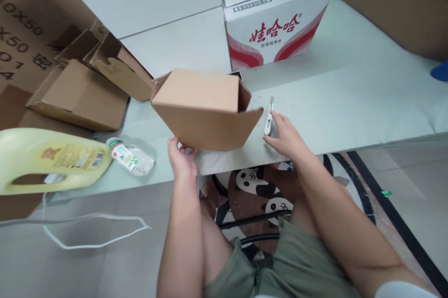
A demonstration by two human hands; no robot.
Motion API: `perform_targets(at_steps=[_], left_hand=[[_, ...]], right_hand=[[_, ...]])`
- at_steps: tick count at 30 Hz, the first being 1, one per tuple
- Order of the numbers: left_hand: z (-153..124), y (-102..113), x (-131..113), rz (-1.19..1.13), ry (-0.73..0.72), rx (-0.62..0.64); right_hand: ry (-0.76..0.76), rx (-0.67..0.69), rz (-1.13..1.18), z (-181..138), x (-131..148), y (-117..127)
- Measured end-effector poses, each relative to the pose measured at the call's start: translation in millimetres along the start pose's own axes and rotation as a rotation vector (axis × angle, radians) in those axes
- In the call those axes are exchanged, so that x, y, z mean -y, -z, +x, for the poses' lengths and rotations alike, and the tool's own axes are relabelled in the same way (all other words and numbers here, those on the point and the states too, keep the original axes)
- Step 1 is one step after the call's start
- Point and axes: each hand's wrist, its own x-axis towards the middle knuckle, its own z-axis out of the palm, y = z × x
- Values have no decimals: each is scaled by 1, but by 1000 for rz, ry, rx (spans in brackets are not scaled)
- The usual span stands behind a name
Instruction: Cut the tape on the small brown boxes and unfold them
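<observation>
Centre of frame: a brown cardboard box (206,106) sits tilted at the near edge of the counter (350,102), one end flap hanging open toward the right. The left hand (180,158) is below the box, at its lower left corner, with fingers closed on the bottom edge. The box looks propped up by this grip rather than lying flat. The right hand (285,137) is right of centre and rests on the counter, well apart from the left hand, with the box's open flap between them. Its fingertips touch the lower end of a small white cutter (269,118) lying just right of the flap. Cannot tell whether the fingers actually grip the cutter or only rest on it. Left edge of frame: a pale yellow jug (45,158) lies on its side, with a small clear bottle (129,157) lying just beside its cap end. Upper left: several folded brown cartons (80,92) in a loose pile. Top centre: a white and red printed carton (276,22) stands at the back of the counter, well behind the box. Bottom of frame: forearms, knees and green shorts (297,270).
</observation>
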Motion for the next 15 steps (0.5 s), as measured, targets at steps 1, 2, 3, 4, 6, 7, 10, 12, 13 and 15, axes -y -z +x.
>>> perform_targets(at_steps=[1,2,3,4,6,7,10,12,13,15], left_hand=[[0,1,1,9,32,23],[1,2,2,19,56,56],[1,2,4,30,67,90],[1,3,6,43,67,122],[1,3,10,90,24,168],[1,4,12,123,-13,179],[2,4,16,204,-116,191],[3,5,16,198,-156,184],[3,5,16,179,-177,179],[4,4,16,125,-230,176]], right_hand=[[41,11,18,-2,3,-1],[93,21,52,-3,6,-1],[149,43,97,-5,9,-2],[207,74,153,-6,12,-2],[294,129,284,-7,17,-3],[318,140,346,-7,19,-4],[367,112,478,-9,22,-4],[411,84,492,-11,23,-3],[430,76,488,-12,24,-3],[449,81,490,-14,25,-3]])
